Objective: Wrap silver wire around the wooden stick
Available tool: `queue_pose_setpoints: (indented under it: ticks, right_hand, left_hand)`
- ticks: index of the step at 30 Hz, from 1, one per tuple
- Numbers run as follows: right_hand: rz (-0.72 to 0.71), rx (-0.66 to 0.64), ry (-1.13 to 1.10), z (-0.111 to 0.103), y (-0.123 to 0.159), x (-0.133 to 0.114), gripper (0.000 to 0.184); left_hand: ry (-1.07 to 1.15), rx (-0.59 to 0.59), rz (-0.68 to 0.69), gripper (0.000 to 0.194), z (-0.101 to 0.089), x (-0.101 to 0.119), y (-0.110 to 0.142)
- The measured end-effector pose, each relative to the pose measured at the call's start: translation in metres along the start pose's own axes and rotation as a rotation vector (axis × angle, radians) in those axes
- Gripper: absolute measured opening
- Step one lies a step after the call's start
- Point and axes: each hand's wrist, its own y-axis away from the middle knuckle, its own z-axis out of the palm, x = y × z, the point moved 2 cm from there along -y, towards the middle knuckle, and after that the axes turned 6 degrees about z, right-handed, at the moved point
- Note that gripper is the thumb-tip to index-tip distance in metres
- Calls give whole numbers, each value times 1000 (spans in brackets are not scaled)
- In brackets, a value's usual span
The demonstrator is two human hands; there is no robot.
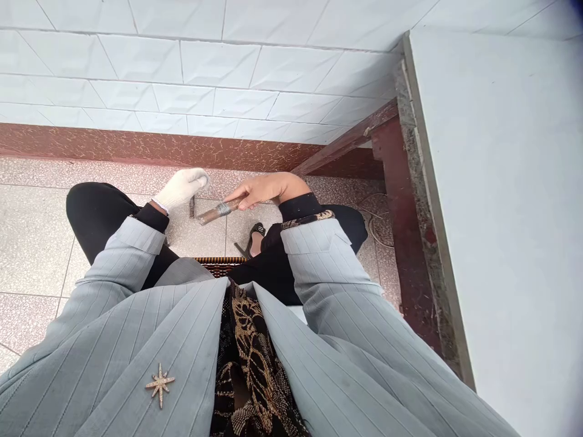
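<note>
My left hand (182, 187) wears a white knitted glove and is closed, thumb toward the right. A short dark brown stick-like piece (192, 207) shows just below the glove; whether the fingers hold it or it lies beyond them I cannot tell. My bare right hand (262, 188) is wrapped round a brown wooden handle (210, 216) with grey wire wound about its middle. The handle's free end points left and slightly toward me, a little right of the dark piece. Whatever lies inside the right palm is hidden.
A white-topped table (501, 182) with a dark red leg (401, 200) stands close on my right. Ahead is a white tiled wall (218, 67) above a red-brown skirting (182, 149). A cable (373, 233) lies on the speckled floor (31, 230). A woven seat edge (221, 260) shows between my legs.
</note>
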Motion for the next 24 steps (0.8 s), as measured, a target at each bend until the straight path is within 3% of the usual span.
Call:
queue_pose_setpoints:
  ticks: [3,6,9,12,15,18,21,24]
  right_hand:
    - [-242,231,-205,-7,17,-7,72]
    - [-356,544,-399,-13,26,-11,79]
    - [-311,742,-508,-14,20,-9,81]
    - [-194,821,-477,-16,4,0,71]
    - [-18,832,-295,-16,-11,10,57]
    - [105,758,-20,-12,-17,9,53]
    - [172,576,244,-7,-17,1,52]
    - [185,325,357,-4,-17,0,52]
  left_hand:
    - [118,60,-29,17,-1,-3,-1]
    - [274,-41,-65,19,7,-3,1]
    - [404,-223,-80,21,18,2,3]
    - [433,-349,-42,22,25,10,5]
    - [388,-371,-19,22,26,15,6]
    - [287,-366,-18,22,25,17,6]
    - [175,-330,4,25,24,14,5]
    - [62,-276,35,27,20,9,3]
